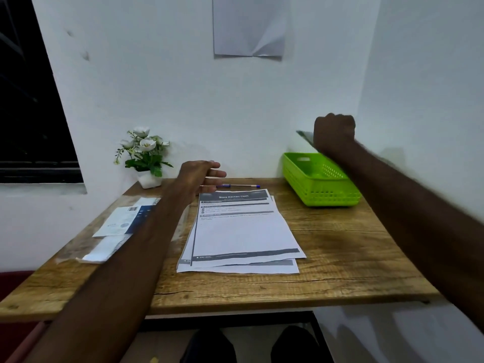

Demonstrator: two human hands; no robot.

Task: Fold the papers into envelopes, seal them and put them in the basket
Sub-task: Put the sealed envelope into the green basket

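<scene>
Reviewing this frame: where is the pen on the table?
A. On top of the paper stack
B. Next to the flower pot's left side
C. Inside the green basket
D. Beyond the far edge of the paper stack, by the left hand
D: the pen lies on the table just past the paper stack, beside the left hand, outside the basket.

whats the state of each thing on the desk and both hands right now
right hand: raised above the basket, gripping a folded paper
left hand: open, fingers relaxed, over the desk's far edge
basket: upright, nothing visible inside it
paper stack: flat, unfolded, sheets fanned
pen: lying flat behind the stack
flower pot: upright
</scene>
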